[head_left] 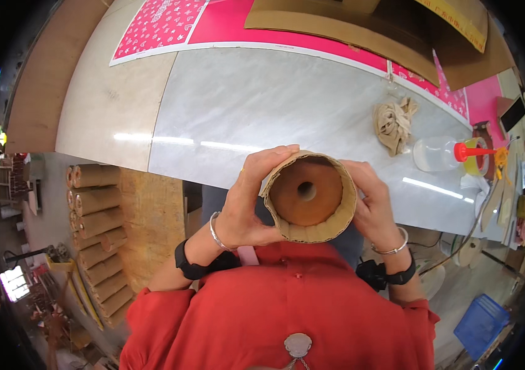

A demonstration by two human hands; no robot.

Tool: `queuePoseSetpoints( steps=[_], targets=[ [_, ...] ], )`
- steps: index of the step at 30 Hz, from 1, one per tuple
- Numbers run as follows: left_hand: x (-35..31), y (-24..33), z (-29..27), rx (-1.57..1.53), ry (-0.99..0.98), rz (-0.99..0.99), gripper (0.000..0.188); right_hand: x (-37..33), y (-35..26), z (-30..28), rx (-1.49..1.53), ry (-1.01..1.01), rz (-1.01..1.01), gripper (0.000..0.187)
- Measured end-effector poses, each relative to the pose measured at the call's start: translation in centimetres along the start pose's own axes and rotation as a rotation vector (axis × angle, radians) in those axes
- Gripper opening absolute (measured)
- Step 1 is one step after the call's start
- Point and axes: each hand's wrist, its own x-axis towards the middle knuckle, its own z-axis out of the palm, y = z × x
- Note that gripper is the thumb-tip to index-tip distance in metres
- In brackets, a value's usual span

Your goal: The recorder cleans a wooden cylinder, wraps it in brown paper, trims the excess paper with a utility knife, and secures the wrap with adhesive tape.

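Note:
Between my two hands is a roll of corrugated cardboard (315, 232), its end facing up toward me. Inside it sits a smooth orange-brown round piece (325, 188) with a small hole in its middle. My left hand (245, 200) wraps the roll's left side, fingers at the upper rim and thumb low on the near side. On the opposite side my right hand (370, 200) is curled against the cardboard, its fingertips partly hidden behind the roll. The roll is held in front of my red shirt, at the near edge of the grey table (244, 98).
A crumpled beige cloth (393, 125) and a clear bottle with a red nozzle (438, 153) lie to the right. Large cardboard boxes (336, 28) stand at the back on pink printed sheets (225, 24). Several cardboard rolls (99, 219) are stacked at left; a blue crate (481, 327) is lower right.

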Motion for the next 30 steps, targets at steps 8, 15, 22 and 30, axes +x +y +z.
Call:
queuePoseSetpoints(
  steps=[8, 15, 22, 30],
  targets=[
    [0.0, 1.0, -1.0, -0.061, -0.051, -0.095, 0.096, 1.5, -4.0, -1.7, 0.078, 0.065, -0.126, 0.022],
    [0.1, 6.1, -4.8, -0.081, 0.114, -0.618, 0.041, 2.5, -5.3, -0.8, -0.227, 0.165, -0.291, 0.028],
    [3.6, 8.5, -3.5, 0.213, -0.009, -0.849, 0.029, 2.9, -6.1, -1.5, -0.425, 0.033, -0.222, 0.03],
    [4.4, 8.2, -3.2, 0.277, 0.028, -0.643, 0.025, 3.4, -5.2, -1.4, -0.345, 0.189, -0.312, 0.018]
  ],
)
